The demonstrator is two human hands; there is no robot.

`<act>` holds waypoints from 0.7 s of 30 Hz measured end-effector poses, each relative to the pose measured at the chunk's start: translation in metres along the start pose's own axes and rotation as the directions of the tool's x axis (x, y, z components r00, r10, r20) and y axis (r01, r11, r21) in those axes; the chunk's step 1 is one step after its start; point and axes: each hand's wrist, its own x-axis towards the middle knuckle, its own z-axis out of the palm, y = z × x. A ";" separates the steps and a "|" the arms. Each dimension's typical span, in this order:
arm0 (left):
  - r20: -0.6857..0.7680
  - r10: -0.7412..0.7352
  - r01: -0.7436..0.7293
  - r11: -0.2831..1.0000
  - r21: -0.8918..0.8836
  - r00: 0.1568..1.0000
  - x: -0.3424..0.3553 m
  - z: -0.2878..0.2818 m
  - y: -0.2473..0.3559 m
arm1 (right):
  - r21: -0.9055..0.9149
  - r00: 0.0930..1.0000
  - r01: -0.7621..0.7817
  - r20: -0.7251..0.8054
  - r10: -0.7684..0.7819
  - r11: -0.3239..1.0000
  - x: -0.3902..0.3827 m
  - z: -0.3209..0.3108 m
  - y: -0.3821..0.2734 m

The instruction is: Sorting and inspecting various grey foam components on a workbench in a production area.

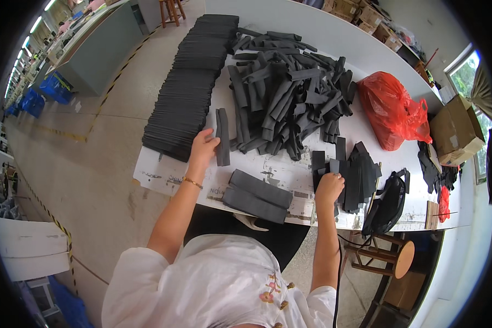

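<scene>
My left hand (203, 147) is at the near end of a long row of stacked black fabric pieces (188, 76). Its fingers are apart, with the thumb beside the edge of a narrow dark grey folded strip (222, 136); whether they touch is hard to tell. At the table's right side my right hand (329, 187) curls its fingers on a dark grey flat strip (334, 165), one of several there; its fingertips are partly hidden. Between my hands, at the near edge, lie two wide dark grey pieces (258, 197) side by side. Beyond them rises a heap of folded dark strips (290, 93).
The white table (167, 170) has worn patches. A red plastic bag (391, 109) stands right of the heap, with a cardboard box (457, 131) beyond. Near the right front are a pile of dark strips (363, 177), a black bag (387, 203) and a wooden stool (403, 259).
</scene>
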 end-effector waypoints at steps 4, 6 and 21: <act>0.040 -0.060 0.070 0.944 -0.323 0.997 -0.020 -0.007 0.017 | 0.059 0.984 0.177 -0.028 -0.176 0.982 -0.005 0.007 0.004; 0.165 -0.158 0.213 0.893 -0.396 0.973 -0.023 -0.008 0.023 | 0.110 0.968 0.251 -0.052 -0.247 0.962 -0.007 0.009 0.014; 0.516 -0.128 0.384 0.818 -0.427 0.847 -0.076 0.077 0.047 | 0.912 0.933 0.327 -0.269 -0.240 0.249 -0.086 -0.135 -0.009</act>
